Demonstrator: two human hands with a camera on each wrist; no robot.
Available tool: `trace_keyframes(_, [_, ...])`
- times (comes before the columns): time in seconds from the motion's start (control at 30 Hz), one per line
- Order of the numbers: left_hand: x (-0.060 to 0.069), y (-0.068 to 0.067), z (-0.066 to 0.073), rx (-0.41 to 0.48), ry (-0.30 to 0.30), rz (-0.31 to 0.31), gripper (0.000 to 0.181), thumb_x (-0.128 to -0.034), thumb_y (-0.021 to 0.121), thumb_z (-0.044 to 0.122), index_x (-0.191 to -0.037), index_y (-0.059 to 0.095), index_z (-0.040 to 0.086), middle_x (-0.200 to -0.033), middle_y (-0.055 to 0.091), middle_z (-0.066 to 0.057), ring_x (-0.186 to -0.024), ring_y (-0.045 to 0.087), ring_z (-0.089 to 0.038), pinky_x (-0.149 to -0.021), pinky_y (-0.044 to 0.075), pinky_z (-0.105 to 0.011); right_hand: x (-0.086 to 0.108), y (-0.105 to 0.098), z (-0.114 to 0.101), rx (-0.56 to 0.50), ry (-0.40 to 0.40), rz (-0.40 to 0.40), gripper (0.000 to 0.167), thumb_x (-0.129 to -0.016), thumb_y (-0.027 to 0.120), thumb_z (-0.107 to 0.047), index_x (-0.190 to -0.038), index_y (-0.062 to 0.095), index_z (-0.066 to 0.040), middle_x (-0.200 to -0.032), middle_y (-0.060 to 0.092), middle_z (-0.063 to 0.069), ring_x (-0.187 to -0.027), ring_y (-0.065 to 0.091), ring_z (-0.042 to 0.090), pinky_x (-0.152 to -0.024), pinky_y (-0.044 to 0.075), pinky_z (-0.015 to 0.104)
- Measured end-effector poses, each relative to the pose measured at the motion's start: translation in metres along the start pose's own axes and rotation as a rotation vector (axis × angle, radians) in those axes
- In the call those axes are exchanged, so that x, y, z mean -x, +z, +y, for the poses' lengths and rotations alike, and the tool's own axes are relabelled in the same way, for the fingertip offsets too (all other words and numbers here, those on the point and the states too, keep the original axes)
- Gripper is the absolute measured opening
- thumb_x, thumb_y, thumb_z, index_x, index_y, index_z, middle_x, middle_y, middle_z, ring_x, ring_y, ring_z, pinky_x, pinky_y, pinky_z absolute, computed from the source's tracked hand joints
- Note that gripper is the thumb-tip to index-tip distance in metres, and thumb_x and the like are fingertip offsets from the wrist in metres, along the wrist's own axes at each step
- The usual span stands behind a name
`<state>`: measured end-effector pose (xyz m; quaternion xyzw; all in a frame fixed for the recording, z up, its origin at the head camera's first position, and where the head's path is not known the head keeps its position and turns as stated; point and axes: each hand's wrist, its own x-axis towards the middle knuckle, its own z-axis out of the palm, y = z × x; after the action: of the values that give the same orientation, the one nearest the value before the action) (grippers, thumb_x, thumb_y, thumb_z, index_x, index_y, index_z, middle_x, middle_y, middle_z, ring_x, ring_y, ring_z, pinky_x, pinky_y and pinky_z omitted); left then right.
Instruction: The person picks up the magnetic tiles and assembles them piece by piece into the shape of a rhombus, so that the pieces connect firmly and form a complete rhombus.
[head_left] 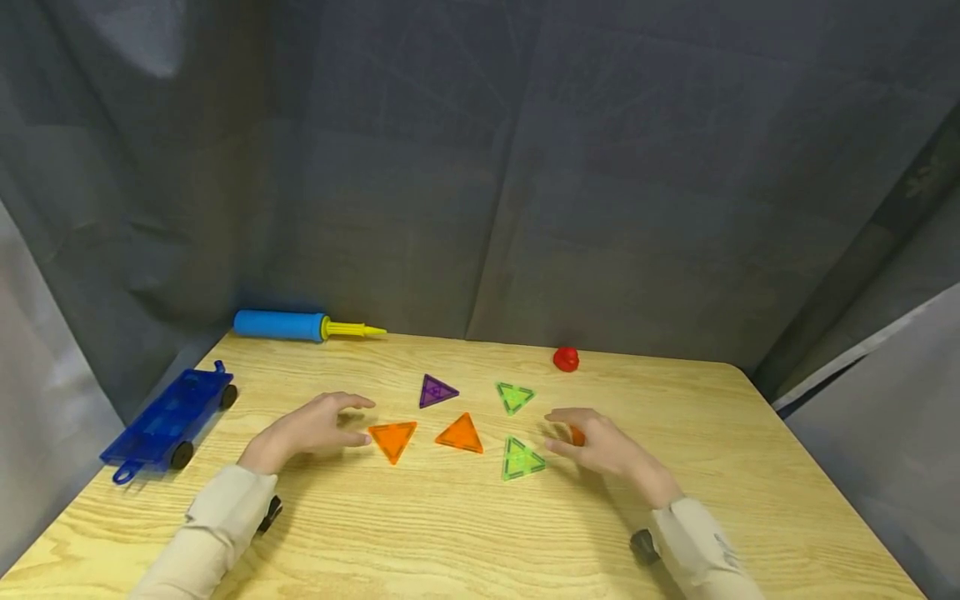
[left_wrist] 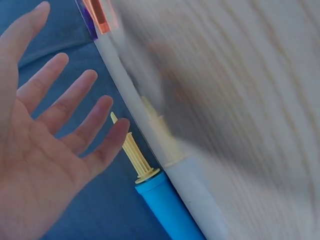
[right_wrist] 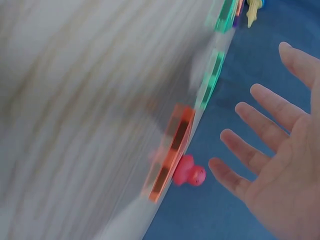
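Observation:
My left hand (head_left: pixel 318 423) hovers over the table with fingers spread and nothing in its grasp. Its thumb tip is close to the left corner of an orange triangular tile (head_left: pixel 393 440); the frames do not show whether they touch. To the right lies a second orange triangular tile (head_left: pixel 461 434), with a purple triangular tile (head_left: pixel 436 392) behind. Two green triangular tiles (head_left: pixel 514 397) (head_left: pixel 522 459) lie left of my right hand (head_left: pixel 596 442), which is also spread and holds nothing. Beneath that hand, another orange tile (right_wrist: pixel 172 150) is mostly hidden in the head view.
A blue and yellow hand pump (head_left: pixel 281 325) lies at the back left edge. Nearer on the left is a blue toy wagon base (head_left: pixel 168 421) with black wheels. A small red toy (head_left: pixel 566 359) sits at the back. Dark cloth (head_left: pixel 480 167) hangs behind the wooden table (head_left: pixel 450 533).

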<state>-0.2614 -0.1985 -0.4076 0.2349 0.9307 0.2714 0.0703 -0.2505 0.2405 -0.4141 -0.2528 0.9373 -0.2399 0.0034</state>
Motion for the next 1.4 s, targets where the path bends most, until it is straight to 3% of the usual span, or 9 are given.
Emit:
trace_keyframes(0.47, [-0.002,0.002,0.008,0.009,0.011,-0.073,0.061,-0.0834,0.071,0.042,-0.132,0.056,0.009,-0.137,0.05,-0.017,-0.124,0.045,-0.041,-0.101,0.037,-0.057,-0.01,0.012,-0.026,-0.033,-0.109,-0.091,0.052,-0.093,0.059,-0.038,-0.13,0.055,-0.001,-0.134,0.053,0.017,-0.126,0.045,0.038,-0.102,0.036,0.055])
trace_keyframes(0.7, [-0.002,0.007,0.013,0.004,-0.015,-0.09,0.061,-0.08,0.073,0.043,-0.129,0.059,0.009,-0.133,0.053,-0.014,-0.124,0.043,-0.038,-0.102,0.035,-0.056,-0.015,0.026,-0.04,0.002,-0.113,-0.175,0.051,-0.094,0.057,-0.042,-0.133,0.056,-0.009,-0.14,0.048,0.015,-0.131,0.04,0.037,-0.105,0.031,0.057])
trace_keyframes(0.93, [-0.002,0.012,0.015,-0.023,0.004,-0.091,0.061,-0.0787,0.074,0.044,-0.127,0.061,0.009,-0.13,0.056,-0.012,-0.122,0.044,-0.036,-0.102,0.036,-0.054,-0.019,0.031,-0.054,0.018,-0.12,-0.257,0.057,-0.093,0.055,-0.048,-0.137,0.052,-0.012,-0.145,0.043,0.012,-0.134,0.035,0.038,-0.106,0.025,0.064])
trace_keyframes(1.4, [-0.005,0.016,0.02,-0.021,-0.021,-0.107,0.06,-0.0779,0.075,0.043,-0.125,0.063,0.009,-0.133,0.054,-0.012,-0.124,0.04,-0.036,-0.102,0.035,-0.054,-0.032,0.04,-0.068,0.093,-0.123,-0.324,0.058,-0.093,0.056,-0.046,-0.14,0.048,-0.013,-0.147,0.041,0.005,-0.137,0.03,0.037,-0.108,0.021,0.062])
